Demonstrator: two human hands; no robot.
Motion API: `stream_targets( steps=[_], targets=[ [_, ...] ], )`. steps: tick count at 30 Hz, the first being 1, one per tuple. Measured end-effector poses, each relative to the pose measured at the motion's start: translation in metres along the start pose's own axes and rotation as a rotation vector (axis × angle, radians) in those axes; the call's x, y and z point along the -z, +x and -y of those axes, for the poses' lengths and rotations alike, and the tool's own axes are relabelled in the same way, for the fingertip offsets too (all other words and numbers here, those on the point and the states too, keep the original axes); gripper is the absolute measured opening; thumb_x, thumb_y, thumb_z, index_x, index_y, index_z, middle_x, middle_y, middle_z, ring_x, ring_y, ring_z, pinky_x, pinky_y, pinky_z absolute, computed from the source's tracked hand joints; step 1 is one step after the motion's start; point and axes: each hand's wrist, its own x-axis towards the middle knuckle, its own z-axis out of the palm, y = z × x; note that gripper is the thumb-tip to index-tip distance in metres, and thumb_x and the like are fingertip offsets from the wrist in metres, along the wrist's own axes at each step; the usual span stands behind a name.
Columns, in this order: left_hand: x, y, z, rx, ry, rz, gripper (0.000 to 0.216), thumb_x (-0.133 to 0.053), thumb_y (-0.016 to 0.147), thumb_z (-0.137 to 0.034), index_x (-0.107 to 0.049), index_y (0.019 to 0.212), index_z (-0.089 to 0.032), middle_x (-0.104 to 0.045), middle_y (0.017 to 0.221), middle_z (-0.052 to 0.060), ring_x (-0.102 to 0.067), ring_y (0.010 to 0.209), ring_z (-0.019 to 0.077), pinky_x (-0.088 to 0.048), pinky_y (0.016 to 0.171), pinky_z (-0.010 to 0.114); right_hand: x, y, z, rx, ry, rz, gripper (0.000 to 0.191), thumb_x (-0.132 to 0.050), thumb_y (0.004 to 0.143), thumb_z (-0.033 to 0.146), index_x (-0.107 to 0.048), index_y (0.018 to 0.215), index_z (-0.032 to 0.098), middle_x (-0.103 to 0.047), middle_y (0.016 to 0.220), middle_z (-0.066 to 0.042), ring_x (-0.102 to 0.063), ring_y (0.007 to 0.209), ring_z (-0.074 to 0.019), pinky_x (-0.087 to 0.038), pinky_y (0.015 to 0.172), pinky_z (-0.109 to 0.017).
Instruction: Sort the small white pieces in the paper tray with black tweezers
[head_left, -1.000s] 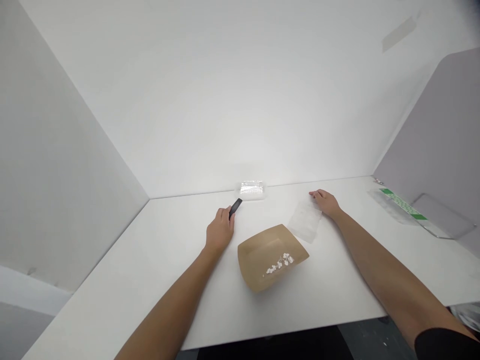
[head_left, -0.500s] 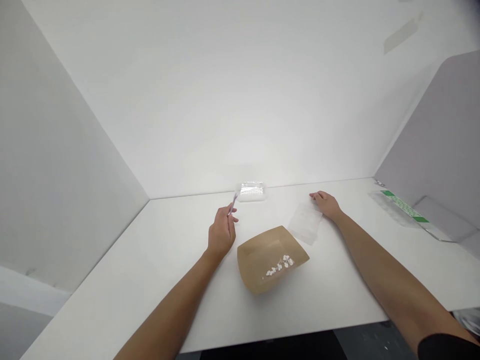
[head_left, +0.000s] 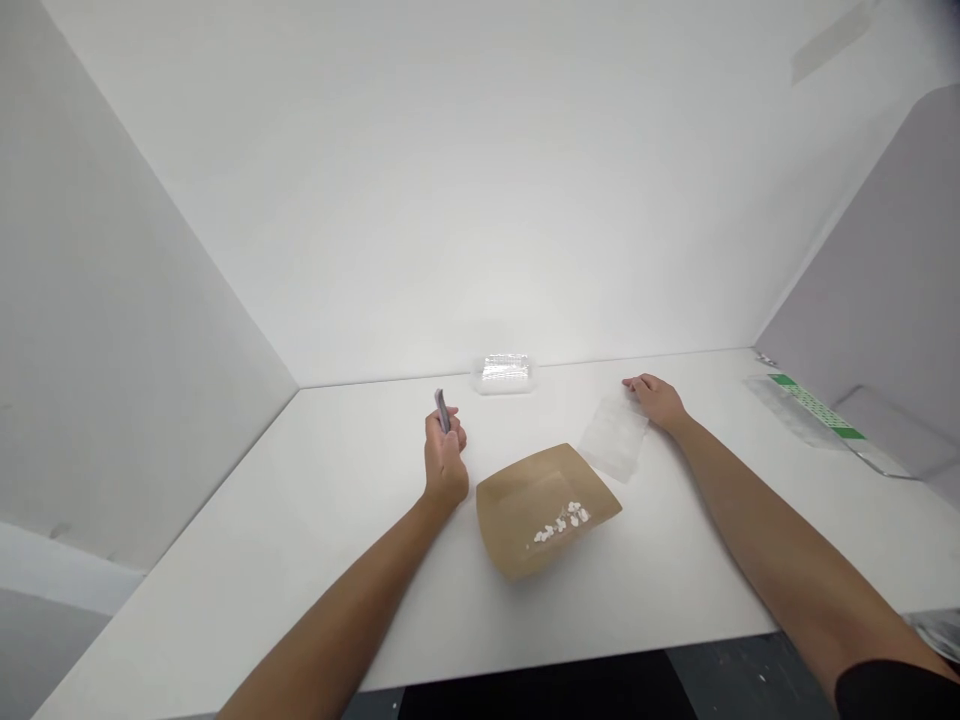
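Observation:
My left hand (head_left: 445,452) is closed around a slim greyish-purple tool (head_left: 442,410) that looks like tweezers, its end pointing up and away. The hand is in the air just left of a brown paper tray (head_left: 517,495). Small white pieces (head_left: 561,523) lie in a loose row inside the tray, toward its front right side. To the right, a clear flat plastic bag (head_left: 613,440) rests on the table behind the tray. My right hand (head_left: 657,400) has its fingers closed at the bag's far right corner.
A clear plastic box (head_left: 505,374) stands at the back of the white table (head_left: 337,480), against the wall. On the right lies a clear packet with a green patterned strip (head_left: 816,405), beside a grey partition (head_left: 900,270). The table's front edge is close to me.
My left hand has turned and shifted a little left, tilting the tool upright and away from the clear box. The right hand stays at the bag. The view has moved slightly.

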Motion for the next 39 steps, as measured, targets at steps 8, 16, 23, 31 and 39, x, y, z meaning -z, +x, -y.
stream_targets(
  steps=[8,16,23,31,39],
  targets=[
    [0.001,0.000,-0.006,-0.011,0.045,-0.003,0.017,-0.044,0.099,-0.040,-0.041,0.095,-0.024,-0.043,0.082,-0.001,-0.041,0.067,0.0145,-0.040,0.063,0.029,0.000,-0.001,0.002,0.000,0.007,0.006,0.028,-0.045,0.090,0.039,-0.069,0.088,0.025,-0.074,0.126,-0.003,-0.064,0.114,-0.0254,-0.048,0.098,-0.037],
    [0.009,0.009,0.000,-0.039,0.064,-0.007,0.021,-0.031,0.103,-0.042,-0.036,0.092,-0.025,-0.042,0.083,0.000,-0.043,0.069,0.0160,-0.041,0.064,0.031,-0.001,-0.001,0.002,-0.005,0.008,0.001,0.028,-0.046,0.090,0.042,-0.069,0.089,0.026,-0.075,0.124,-0.003,-0.063,0.113,-0.0269,-0.048,0.098,-0.039],
    [0.011,0.011,0.001,-0.053,0.111,0.082,0.015,-0.035,0.105,-0.040,-0.035,0.103,-0.025,-0.045,0.092,0.002,-0.046,0.078,0.0170,-0.044,0.072,0.033,0.000,-0.002,0.006,-0.010,0.011,0.003,0.026,-0.044,0.092,0.038,-0.064,0.081,0.025,-0.074,0.126,-0.002,-0.064,0.114,-0.0257,-0.047,0.096,-0.038],
    [0.013,0.010,0.001,-0.189,0.063,0.218,0.021,-0.037,0.102,-0.046,-0.031,0.099,-0.026,-0.041,0.094,0.003,-0.045,0.082,0.0196,-0.046,0.076,0.039,0.000,-0.002,0.005,0.000,0.014,0.000,0.026,-0.044,0.092,0.039,-0.064,0.082,0.025,-0.074,0.126,-0.002,-0.063,0.116,-0.0252,-0.046,0.100,-0.038],
    [0.015,0.013,0.010,-0.215,0.112,0.374,0.010,-0.033,0.105,-0.034,-0.030,0.102,-0.025,-0.040,0.097,0.003,-0.044,0.082,0.0169,-0.046,0.075,0.036,0.000,-0.003,0.009,0.008,0.003,-0.015,0.028,-0.044,0.090,0.039,-0.066,0.083,0.024,-0.075,0.123,-0.005,-0.064,0.112,-0.0250,-0.047,0.095,-0.037]
  ],
)
